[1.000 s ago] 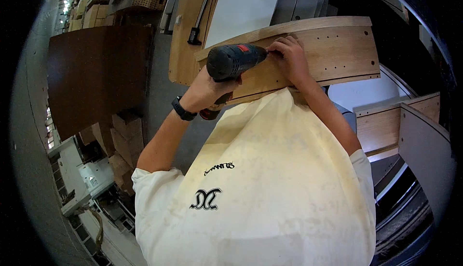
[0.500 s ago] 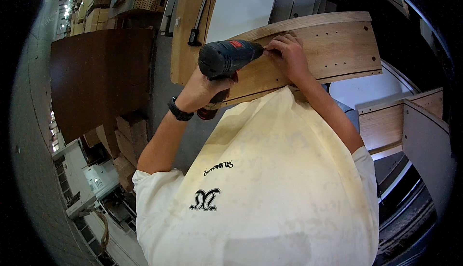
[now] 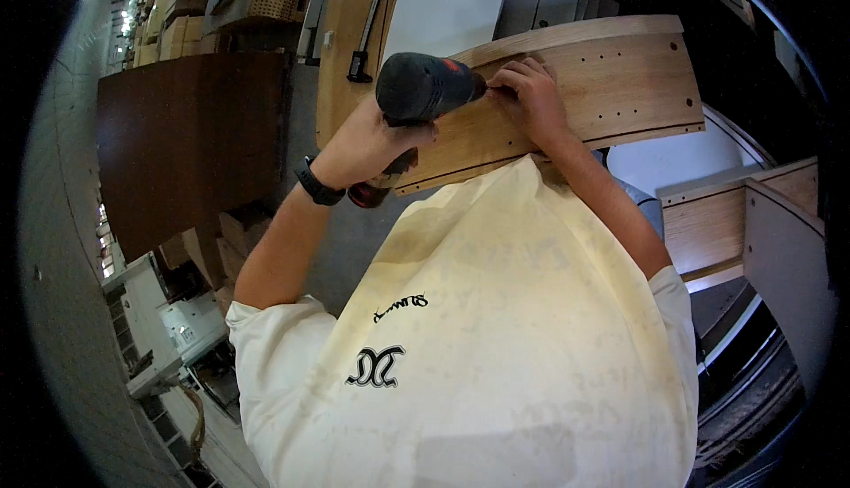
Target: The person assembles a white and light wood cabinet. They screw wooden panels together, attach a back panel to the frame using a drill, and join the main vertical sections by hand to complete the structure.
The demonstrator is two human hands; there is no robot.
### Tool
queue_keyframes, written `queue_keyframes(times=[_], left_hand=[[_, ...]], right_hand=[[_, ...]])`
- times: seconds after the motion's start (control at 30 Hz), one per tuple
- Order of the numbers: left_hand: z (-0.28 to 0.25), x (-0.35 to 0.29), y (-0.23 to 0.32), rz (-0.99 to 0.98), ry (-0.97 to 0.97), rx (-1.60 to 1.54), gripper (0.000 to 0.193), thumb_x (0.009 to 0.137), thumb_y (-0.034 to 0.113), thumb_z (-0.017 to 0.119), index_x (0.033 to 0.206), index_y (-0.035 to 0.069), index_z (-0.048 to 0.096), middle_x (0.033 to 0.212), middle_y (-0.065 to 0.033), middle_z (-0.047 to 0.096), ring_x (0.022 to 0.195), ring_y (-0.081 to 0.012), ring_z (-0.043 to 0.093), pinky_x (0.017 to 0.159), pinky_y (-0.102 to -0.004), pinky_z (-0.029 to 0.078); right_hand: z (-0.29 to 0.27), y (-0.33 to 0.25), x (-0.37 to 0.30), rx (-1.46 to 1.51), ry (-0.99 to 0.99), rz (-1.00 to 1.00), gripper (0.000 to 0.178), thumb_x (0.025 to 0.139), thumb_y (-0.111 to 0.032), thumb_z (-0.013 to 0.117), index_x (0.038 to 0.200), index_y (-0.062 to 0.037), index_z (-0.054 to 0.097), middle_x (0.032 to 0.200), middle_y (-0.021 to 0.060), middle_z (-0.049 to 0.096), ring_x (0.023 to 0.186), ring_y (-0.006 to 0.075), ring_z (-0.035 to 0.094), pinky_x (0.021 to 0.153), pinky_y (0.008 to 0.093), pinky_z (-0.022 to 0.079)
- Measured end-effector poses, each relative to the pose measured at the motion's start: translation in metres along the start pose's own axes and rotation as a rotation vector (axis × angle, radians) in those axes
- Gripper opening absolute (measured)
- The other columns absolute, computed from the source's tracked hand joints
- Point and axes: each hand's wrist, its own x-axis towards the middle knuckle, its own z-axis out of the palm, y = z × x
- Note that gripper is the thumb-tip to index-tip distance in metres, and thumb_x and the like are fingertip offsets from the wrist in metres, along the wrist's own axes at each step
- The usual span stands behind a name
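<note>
My left hand (image 3: 367, 144) is wrapped round the handle of a dark blue cordless drill (image 3: 423, 88), and its wrist wears a black watch (image 3: 317, 183). The drill points right, its nose close to the fingertips of my right hand (image 3: 532, 98). Those fingers are pinched together just at the drill's tip; whatever they hold is too small to make out. Both hands are over a light wooden panel (image 3: 624, 81) with a raised strip along its far edge and rows of small drilled holes. The drill and hands cover part of the panel.
A caliper (image 3: 361, 41) lies on a wooden board behind the drill. Further back is a white panel (image 3: 445, 5). At right stands a wooden piece joined to a grey board (image 3: 784, 249). A large brown sheet (image 3: 190, 147) and stacked boards are at left.
The drill's back end has shifted slightly up and right, and my left elbow has swung outward to the left. My right hand remains at the drill's tip.
</note>
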Motion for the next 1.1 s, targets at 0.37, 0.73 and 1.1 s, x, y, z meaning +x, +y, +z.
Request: queue_keyframes(times=[0.37,0.73,1.1], left_hand=[[0.006,0.009,0.028,-0.01,-0.066,0.158,0.018,0.088,0.015,0.067,0.098,0.001,0.06,0.071,-0.0004,0.059,0.058,-0.0093,0.059,0.053,-0.0271,0.049],[0.007,0.014,0.035,-0.036,-0.065,0.191,0.021,0.089,0.017,0.067,0.102,0.001,0.06,0.072,-0.0015,0.059,0.058,-0.0094,0.059,0.054,-0.0272,0.05],[0.005,0.019,0.04,-0.093,-0.092,0.201,0.021,0.089,0.016,0.065,0.104,0.002,0.06,0.078,-0.0023,0.06,0.059,-0.01,0.061,0.055,-0.0266,0.051]], right_hand=[[-0.003,0.001,-0.003,0.011,-0.021,0.018,0.015,0.076,-0.017,0.074,0.089,-0.0103,0.069,0.095,0.0022,0.068,0.098,0.0248,0.059,0.096,0.0411,0.041],[0.003,0.005,-0.004,0.0,0.046,0.018,0.015,0.075,-0.018,0.074,0.086,-0.0097,0.068,0.09,0.0016,0.067,0.093,0.0241,0.06,0.093,0.0412,0.043],[-0.002,0.006,-0.004,0.043,-0.055,0.067,0.035,0.076,-0.024,0.076,0.108,-0.0124,0.066,0.107,0.0059,0.066,0.108,0.0289,0.057,0.101,0.0455,0.039]])
